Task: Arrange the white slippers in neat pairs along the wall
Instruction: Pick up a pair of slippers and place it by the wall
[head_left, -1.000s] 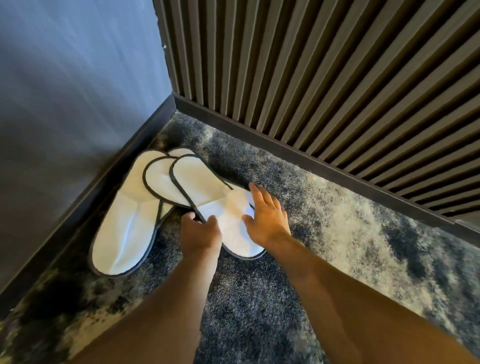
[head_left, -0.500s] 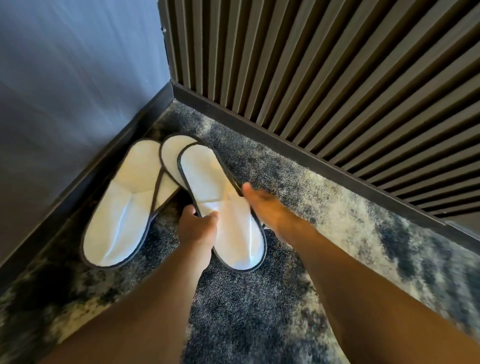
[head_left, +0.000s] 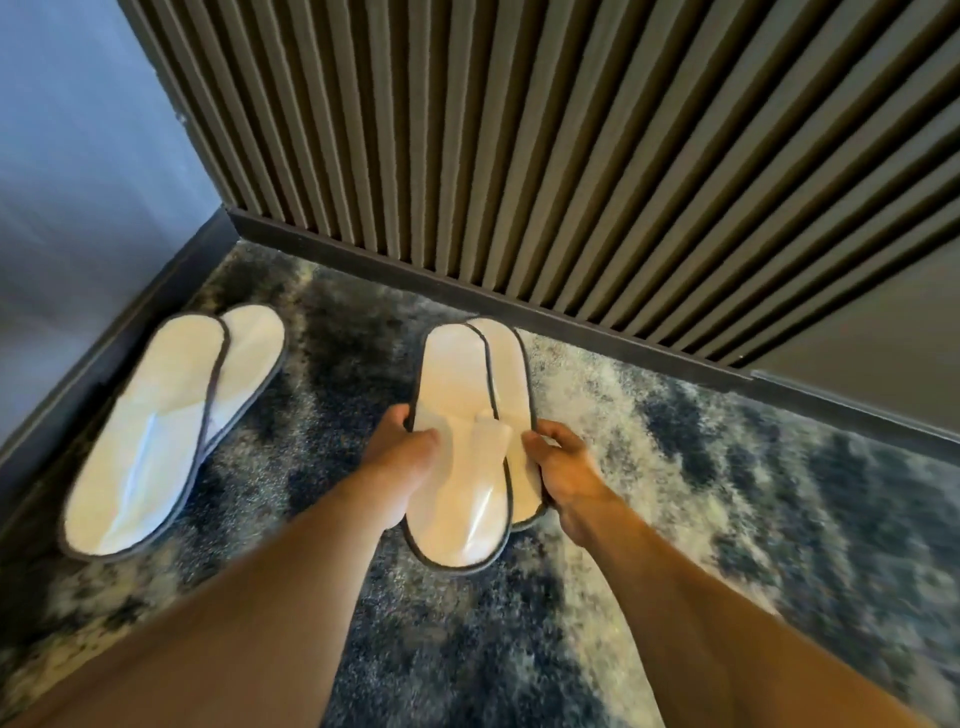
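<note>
Two stacked pairs of white slippers with dark trim are in view. One pair (head_left: 166, 426) lies on the carpet at the left, beside the blue wall's skirting, one slipper overlapping the other. The other pair (head_left: 462, 415) is in front of me, toes pointing toward the slatted wall. My left hand (head_left: 402, 452) grips its left edge with the thumb on top. My right hand (head_left: 563, 467) grips its right edge. Whether this pair rests on the carpet or is lifted off it is unclear.
A dark slatted wall (head_left: 571, 156) with a dark skirting board runs across the back. A blue-grey wall (head_left: 78, 182) meets it in the corner at the left. The floor is mottled dark blue and pale carpet (head_left: 727, 493).
The top two slippers have been taken off the pile in the corner and moved right, toward the slatted wall. Both hands now grip them. The view has shifted right.
</note>
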